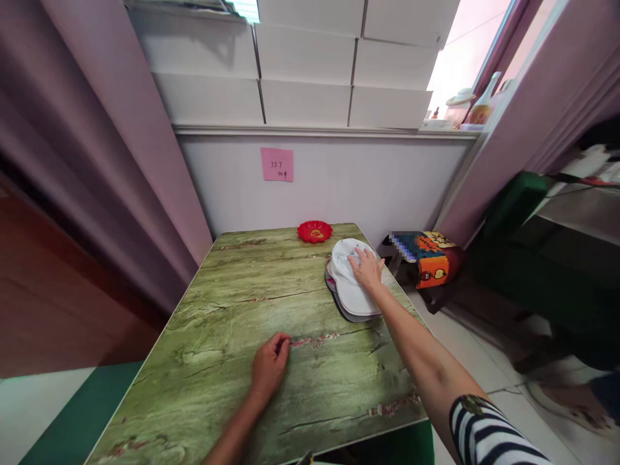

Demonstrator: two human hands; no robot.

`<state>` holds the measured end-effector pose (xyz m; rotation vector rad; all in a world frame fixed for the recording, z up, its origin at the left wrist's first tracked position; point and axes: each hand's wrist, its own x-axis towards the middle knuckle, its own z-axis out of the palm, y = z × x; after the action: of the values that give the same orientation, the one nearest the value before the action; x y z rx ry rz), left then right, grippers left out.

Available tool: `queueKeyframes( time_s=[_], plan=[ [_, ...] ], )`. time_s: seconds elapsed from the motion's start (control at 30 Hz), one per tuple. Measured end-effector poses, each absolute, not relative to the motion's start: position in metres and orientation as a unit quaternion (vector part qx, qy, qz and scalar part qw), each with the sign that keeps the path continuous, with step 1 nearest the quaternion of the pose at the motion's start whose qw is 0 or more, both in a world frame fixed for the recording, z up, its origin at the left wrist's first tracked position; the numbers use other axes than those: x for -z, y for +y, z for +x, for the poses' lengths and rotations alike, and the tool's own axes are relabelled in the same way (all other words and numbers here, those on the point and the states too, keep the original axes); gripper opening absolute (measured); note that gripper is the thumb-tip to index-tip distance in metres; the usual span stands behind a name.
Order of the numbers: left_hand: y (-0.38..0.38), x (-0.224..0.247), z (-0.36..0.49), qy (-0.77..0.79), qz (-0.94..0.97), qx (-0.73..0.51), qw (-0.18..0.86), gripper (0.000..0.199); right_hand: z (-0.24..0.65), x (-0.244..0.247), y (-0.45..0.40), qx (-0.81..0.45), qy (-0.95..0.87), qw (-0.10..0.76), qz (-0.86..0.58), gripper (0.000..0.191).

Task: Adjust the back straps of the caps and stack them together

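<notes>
With our right grip (369,268) laid over the white cap (349,290), fingers spread across the crown, we note a loose touch from above rather than a clench. White cap sits near the right edge of the worktop (217,336), its brim pointing towards our side. Beneath it, a grey cap (347,315), mostly covered; its dark brim edge shows along the near side, a bit of red at the left.

Our left grip (268,368) rests on the worktop near the middle, well apart from the caps. Fingers curled, thumb by the forefinger; the fingertips are partly hidden, so we cannot tell if it is clenched or holds anything.

Beyond the caps, near the far edge, we see a red dish (305,231), scalloped rim, gold mark inside. On the wall (232,187) behind: a pink note (277,165), handwritten, "357" legible to us. Right of the worktop, lower down, a stool (433,268) with a blue and orange cover. Bottle (484,100) on the sill, upper right. Striped sleeve (489,426) on our right arm (416,336).
</notes>
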<state>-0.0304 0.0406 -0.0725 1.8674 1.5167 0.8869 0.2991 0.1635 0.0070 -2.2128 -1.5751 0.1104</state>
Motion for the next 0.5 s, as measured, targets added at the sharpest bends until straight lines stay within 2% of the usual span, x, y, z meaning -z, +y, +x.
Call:
queueKeyframes(
  time_s=[0.07, 0.13, 0.33, 0.5],
  plan=[
    [0.04, 0.072, -0.03, 0.565, 0.697, -0.334, 0.287, 0.032, 0.294, -0.008, 0.145, 0.054, -0.561, 0.284, -0.775, 0.055],
    [0.04, 0.071, -0.03, 0.565, 0.695, -0.335, 0.292, 0.031, 0.286, -0.005, 0.125, 0.094, -0.591, 0.299, -0.743, 0.056],
    [0.041, 0.066, -0.026, 0.559, 0.638, -0.386, 0.361, 0.033, 0.267, 0.024, 0.092, 0.044, -0.655, 0.166, -0.736, 0.069],
    [0.046, 0.047, -0.016, 0.562, 0.492, -0.449, 0.491, 0.043, 0.268, 0.027, 0.093, 0.03, -0.657, 0.144, -0.739, 0.07]
  ],
)
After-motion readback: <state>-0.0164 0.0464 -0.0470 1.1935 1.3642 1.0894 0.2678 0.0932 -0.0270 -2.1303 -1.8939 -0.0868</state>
